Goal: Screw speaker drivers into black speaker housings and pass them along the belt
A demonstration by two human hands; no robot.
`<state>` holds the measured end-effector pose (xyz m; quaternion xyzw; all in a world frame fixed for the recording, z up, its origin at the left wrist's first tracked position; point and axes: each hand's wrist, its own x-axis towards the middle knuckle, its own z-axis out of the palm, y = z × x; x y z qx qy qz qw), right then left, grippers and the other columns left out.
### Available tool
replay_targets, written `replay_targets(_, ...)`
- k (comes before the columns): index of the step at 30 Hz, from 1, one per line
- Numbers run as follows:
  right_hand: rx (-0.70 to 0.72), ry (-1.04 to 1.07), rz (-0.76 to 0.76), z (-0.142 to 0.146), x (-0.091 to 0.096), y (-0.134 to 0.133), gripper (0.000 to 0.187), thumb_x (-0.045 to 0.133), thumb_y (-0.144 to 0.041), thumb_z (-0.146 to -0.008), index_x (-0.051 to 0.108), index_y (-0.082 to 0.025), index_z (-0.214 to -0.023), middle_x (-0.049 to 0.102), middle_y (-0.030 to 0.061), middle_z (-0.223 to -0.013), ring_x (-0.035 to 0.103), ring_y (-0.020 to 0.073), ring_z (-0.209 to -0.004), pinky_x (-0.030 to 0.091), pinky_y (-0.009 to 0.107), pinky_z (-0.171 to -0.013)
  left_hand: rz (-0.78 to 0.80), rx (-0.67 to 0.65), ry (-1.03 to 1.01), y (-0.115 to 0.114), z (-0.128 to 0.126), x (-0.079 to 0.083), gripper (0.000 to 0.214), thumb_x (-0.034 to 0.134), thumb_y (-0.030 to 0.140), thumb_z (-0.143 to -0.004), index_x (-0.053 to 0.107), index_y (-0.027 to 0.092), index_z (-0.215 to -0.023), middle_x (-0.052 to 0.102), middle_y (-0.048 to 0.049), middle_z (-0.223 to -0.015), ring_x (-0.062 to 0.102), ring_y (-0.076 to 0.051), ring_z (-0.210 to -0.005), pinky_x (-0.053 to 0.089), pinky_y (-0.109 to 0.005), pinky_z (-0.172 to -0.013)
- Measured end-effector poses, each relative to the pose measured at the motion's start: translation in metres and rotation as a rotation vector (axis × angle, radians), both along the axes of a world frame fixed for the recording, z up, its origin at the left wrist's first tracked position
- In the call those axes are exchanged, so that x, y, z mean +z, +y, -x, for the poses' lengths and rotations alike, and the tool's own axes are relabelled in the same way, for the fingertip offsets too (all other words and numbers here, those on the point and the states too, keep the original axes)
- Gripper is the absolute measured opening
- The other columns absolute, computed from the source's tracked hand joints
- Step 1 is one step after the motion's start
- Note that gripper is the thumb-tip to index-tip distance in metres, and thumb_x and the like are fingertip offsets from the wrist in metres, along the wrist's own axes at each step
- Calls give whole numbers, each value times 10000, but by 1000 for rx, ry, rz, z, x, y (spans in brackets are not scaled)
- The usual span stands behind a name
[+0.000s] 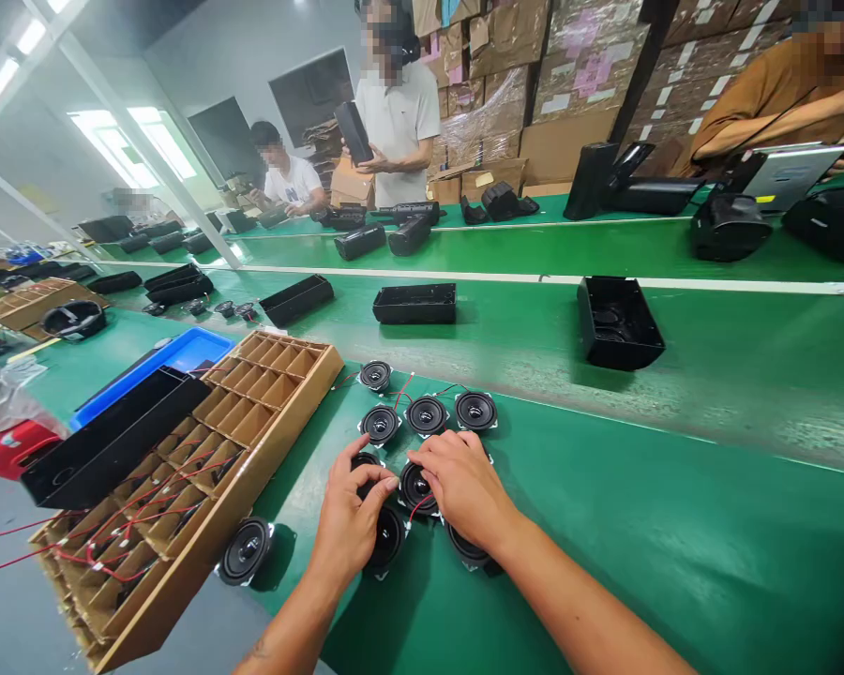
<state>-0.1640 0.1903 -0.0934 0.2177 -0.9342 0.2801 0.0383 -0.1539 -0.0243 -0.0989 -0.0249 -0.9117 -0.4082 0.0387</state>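
Several small black speaker drivers with red wires lie on the green table in front of me. My left hand (352,520) rests on one speaker driver (388,536), fingers curled over it and over another driver just behind. My right hand (464,487) lies with bent fingers on a middle speaker driver (414,486) and covers a further one (468,548) under its palm. Beyond the hands sit three more drivers in a row (426,414), and one (375,375) farther back. A single driver (246,550) leans against the cardboard tray.
A cardboard divider tray (183,487) with red-wired drivers stands at my left, a long black housing (113,441) and a blue bin (175,354) beside it. Black speaker housings (617,323) (414,304) lie on the green belt. Other people work across the line, with stacked cartons behind.
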Motion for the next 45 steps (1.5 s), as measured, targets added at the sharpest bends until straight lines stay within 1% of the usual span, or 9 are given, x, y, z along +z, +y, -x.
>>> replay_targets(5,2,-8,0,1,1,-1,206,715,-176,-1081,749,-208,-1281,739,51,-1208,699,265,-1192,573,546,-1121,22,20,1,2,3,0,174,738,348,-952,851,276,-841,646,-92,-1562,544,-379,-1494,352,-670,-1291)
replay_targets(12,1,-4,9,0,0,0,181,713,-187,-1081,749,-205,-1257,734,53,-1212,689,268,-1204,559,545,-1129,83,55,38,9,4,1,152,742,303,-944,852,297,-839,657,-86,-1521,525,-413,-1486,340,-737,-1251)
replay_targets(23,-1,3,-24,1,-2,-1,169,707,-220,-1088,741,-207,-1254,726,51,-1189,685,264,-1174,556,533,-1114,159,54,101,7,7,-7,81,821,277,-905,871,310,-850,679,-66,-1481,575,-387,-1429,400,-688,-1243)
replay_targets(29,-2,14,-42,1,-1,-2,145,717,-237,-1088,744,-201,-1226,728,55,-1195,691,263,-1178,572,529,-1107,267,-56,122,-4,19,-5,55,895,264,-887,885,316,-870,689,-54,-1505,582,-373,-1446,435,-650,-1237)
replay_targets(31,3,18,-44,1,-1,-1,149,724,-248,-1087,744,-198,-1226,729,56,-1193,694,265,-1181,576,533,-1107,317,-102,120,-7,25,-1,60,901,294,-909,864,260,-940,688,-68,-1518,573,-357,-1461,434,-635,-1249)
replay_targets(36,8,40,-20,5,-6,-2,158,742,-301,-1082,743,-185,-1190,729,66,-1203,692,273,-1196,575,542,-1112,455,-157,91,-8,49,9,379,815,423,-1019,744,198,-1316,692,-113,-1475,640,-340,-1386,514,-624,-1190)
replay_targets(39,5,84,44,5,-6,-3,209,761,-311,-1072,736,-181,-1234,731,68,-1223,705,271,-1175,592,531,-1089,530,-176,78,-7,62,17,389,778,431,-1051,718,191,-1352,715,-112,-1419,701,-313,-1290,572,-588,-1133)
replay_targets(42,-89,198,155,-15,10,14,364,738,-244,-1069,673,-191,-1423,693,108,-1400,682,286,-1276,591,508,-1106,603,-162,89,-8,68,31,341,753,433,-1072,730,189,-1310,741,-101,-1361,730,-285,-1221,602,-548,-1092)
replay_targets(45,-314,396,239,-72,34,63,442,615,-240,-1123,580,-251,-1563,597,132,-1562,574,306,-1449,512,517,-1203,652,-145,155,2,58,51,291,710,422,-1092,756,199,-1273,756,-110,-1339,712,-307,-1261,557,-592,-1136)
